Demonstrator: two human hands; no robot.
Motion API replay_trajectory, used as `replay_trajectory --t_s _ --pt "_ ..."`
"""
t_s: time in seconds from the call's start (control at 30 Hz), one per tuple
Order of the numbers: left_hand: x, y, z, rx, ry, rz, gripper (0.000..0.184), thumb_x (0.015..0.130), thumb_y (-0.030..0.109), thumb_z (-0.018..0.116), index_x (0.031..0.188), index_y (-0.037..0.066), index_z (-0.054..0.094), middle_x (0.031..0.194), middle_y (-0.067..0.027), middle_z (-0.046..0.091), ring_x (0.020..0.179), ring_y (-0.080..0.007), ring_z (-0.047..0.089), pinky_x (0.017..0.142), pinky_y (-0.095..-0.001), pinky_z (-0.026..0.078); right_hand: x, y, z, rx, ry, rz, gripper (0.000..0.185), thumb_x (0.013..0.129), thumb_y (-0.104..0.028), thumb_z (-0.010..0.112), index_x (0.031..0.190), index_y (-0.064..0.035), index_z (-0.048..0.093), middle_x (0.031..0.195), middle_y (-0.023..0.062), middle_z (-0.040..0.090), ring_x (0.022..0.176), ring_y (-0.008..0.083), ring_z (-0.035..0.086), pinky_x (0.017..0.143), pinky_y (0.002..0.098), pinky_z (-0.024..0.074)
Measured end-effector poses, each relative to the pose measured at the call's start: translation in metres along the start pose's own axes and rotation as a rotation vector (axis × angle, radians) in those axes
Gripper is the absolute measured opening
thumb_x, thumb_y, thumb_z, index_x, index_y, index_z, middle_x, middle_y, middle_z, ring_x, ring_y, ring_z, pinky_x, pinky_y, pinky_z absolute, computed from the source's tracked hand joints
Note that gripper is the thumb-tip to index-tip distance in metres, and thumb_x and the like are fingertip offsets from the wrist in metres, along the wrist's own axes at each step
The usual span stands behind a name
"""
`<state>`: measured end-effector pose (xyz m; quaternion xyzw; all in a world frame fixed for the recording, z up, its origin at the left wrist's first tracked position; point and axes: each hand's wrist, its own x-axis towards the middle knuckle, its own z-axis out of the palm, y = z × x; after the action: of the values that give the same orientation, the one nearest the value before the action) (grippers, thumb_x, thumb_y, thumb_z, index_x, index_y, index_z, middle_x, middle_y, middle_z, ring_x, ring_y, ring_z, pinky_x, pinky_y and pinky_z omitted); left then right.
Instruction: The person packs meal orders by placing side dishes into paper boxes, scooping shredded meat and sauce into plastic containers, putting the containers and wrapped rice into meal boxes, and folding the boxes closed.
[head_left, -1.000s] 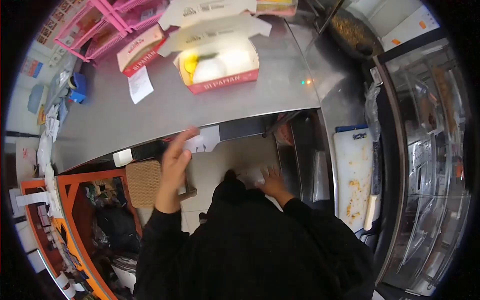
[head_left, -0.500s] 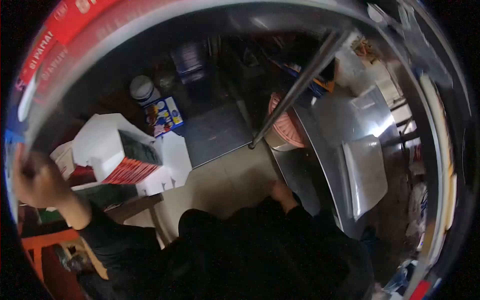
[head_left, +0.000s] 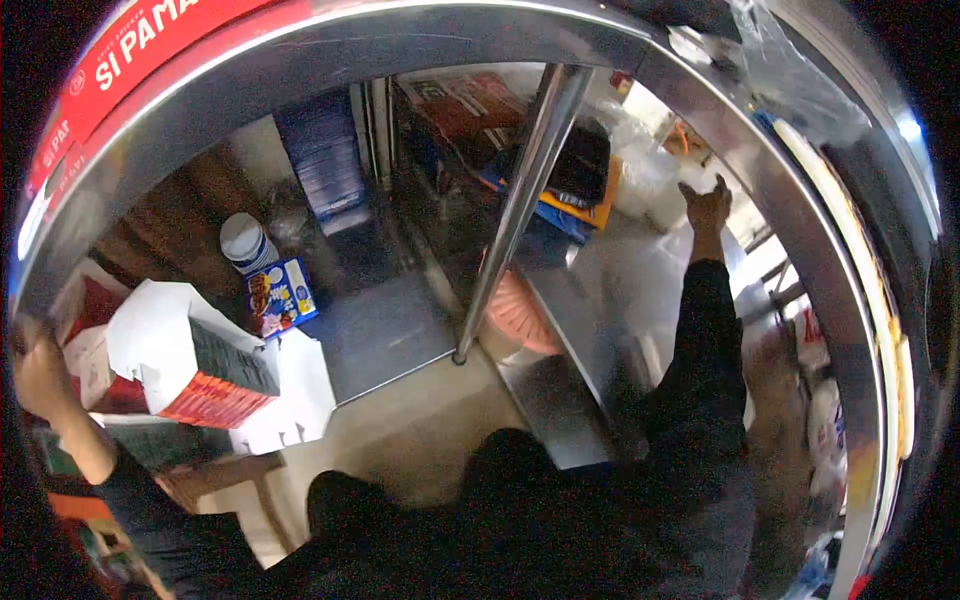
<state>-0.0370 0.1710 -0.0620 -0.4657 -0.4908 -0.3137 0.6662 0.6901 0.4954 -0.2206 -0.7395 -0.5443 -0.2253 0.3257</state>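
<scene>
My right hand (head_left: 707,205) is raised at the upper right, with thumb and fingers apart and nothing between them. It is nearest to clear plastic bags (head_left: 650,180) at the far end of a steel shelf (head_left: 600,290). My left hand (head_left: 42,375) is at the far left edge beside the counter's rim; blur hides its fingers. To its right stand nested folded cartons (head_left: 220,385), red and dark green outside and white inside. A blue printed box (head_left: 282,297) and a white tub (head_left: 246,240) sit beyond them.
A steel post (head_left: 515,215) rises between the shelves, beside a container with a pink ribbed lid (head_left: 522,315). A stack of dark blue flat items (head_left: 318,150) stands at the back. A red lettered panel (head_left: 140,50) tops the curved counter edge (head_left: 420,40).
My right hand has risen from low near my body to the far upper right, and its fingers have spread. My left hand remains at the left edge. The view has shifted.
</scene>
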Motion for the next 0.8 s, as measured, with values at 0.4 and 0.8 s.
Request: replay_trajectory --t_s 0.4,0.8 --pt "0.025 0.046 -0.01 -0.118 -0.067 -0.071 0.018 0.067 0.014 0.061 0.063 -0.001 0.052 0.061 -0.0169 0.052 0.055 -0.0316 0.049 0.055 -0.0424 0.037 0.056 0.062 0.029 0.504 -0.022 0.024 0.034 0.082 -0.019 0.056 0.116 -0.0261 0.053 0.116 0.0193 0.049 0.11 0.0292 0.046 0.089 0.0346 0.039" --pt "-0.047 0.256 -0.097 -1.034 -0.646 -0.422 0.104 0.053 0.045 0.079 0.131 0.002 0.024 0.136 -0.0207 0.023 0.127 -0.0335 0.022 0.102 -0.0459 0.018 -0.091 -0.077 -0.101 1.359 -0.324 -0.126 0.055 0.068 -0.03 0.072 0.108 -0.0159 0.036 0.11 0.016 0.051 0.096 0.0214 0.05 0.082 0.0349 0.0407"
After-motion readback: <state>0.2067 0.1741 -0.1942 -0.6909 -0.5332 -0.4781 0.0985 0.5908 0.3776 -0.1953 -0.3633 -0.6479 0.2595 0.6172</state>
